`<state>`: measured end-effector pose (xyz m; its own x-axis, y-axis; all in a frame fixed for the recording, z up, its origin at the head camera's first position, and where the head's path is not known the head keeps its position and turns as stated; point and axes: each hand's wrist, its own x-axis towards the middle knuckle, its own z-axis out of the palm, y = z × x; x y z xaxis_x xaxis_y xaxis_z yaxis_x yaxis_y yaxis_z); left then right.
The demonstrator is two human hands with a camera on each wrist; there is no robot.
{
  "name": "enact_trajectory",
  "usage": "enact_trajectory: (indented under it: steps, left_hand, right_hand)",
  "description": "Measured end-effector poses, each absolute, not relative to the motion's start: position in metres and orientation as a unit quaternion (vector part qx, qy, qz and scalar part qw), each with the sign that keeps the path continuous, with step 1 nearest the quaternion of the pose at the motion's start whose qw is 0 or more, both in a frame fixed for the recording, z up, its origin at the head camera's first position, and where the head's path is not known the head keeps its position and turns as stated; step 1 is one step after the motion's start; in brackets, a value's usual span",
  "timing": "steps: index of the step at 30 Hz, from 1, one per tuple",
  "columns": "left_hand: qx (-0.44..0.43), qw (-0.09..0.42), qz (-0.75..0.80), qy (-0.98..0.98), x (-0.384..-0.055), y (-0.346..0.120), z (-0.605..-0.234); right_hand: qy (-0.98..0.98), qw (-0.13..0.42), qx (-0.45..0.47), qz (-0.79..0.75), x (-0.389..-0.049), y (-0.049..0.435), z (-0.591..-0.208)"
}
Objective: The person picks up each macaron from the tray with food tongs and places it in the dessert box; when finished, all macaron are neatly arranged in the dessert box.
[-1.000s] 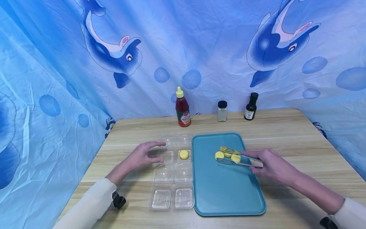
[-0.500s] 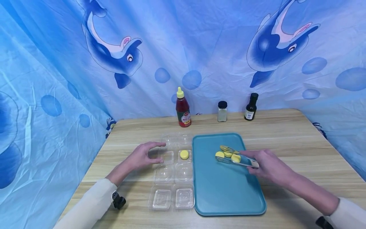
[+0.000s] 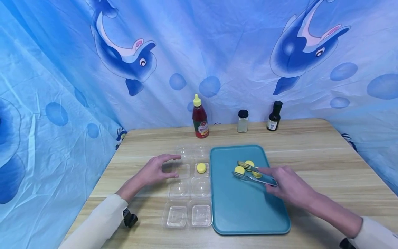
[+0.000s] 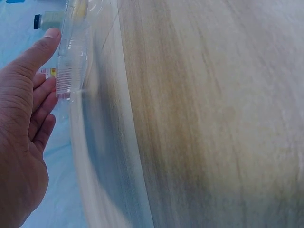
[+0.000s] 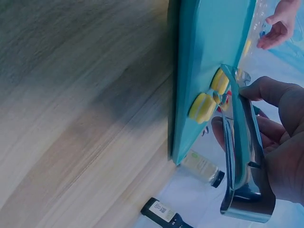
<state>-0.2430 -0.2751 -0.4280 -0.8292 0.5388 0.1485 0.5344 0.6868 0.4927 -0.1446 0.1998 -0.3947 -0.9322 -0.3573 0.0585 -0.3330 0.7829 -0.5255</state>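
Note:
My right hand (image 3: 289, 184) grips a pair of metal tongs (image 5: 249, 142) over the blue tray (image 3: 245, 211). The spread fork-like ends reach around a yellow macaron (image 3: 239, 169) at the left. Another macaron (image 3: 256, 174) lies between the arms nearer my hand, partly covered by them. The third macaron (image 3: 249, 164) sits at the far arm. All three are on the tray. My left hand (image 3: 153, 170) is at the left edge of the clear plastic containers (image 3: 201, 216), thumb and fingers apart; contact is uncertain. One container compartment holds a yellow macaron (image 3: 201, 168).
Along the table's back edge stand a red sauce bottle (image 3: 200, 121), a small jar with a black lid (image 3: 243, 121) and a dark bottle (image 3: 274, 117). Behind them hangs a blue dolphin curtain (image 3: 174, 41). The containers lie beside the tray's left edge.
My right hand and the tongs have moved a little left and nearer to me, with the tong ends shifting over the macarons. The left hand has stayed in place.

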Motion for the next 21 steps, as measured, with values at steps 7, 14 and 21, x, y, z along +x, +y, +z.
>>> enact_trajectory:
  steps: [7, 14, 21]
  left_hand:
    - [0.293, 0.007, 0.266, 0.919, -0.2438, -0.2744, -0.4281]
    - [0.297, 0.001, 0.262, 0.918, -0.2447, -0.2737, -0.4288]
    - [0.298, 0.003, 0.263, 0.918, -0.2447, -0.2723, -0.4286]
  right_hand:
    - [0.944, 0.026, -0.172, -0.281, -0.1445, 0.2017, -0.3966]
    - [0.941, 0.030, -0.163, -0.295, -0.1444, 0.2043, -0.4003]
    - [0.939, 0.034, -0.160, -0.301, -0.1454, 0.2053, -0.3996]
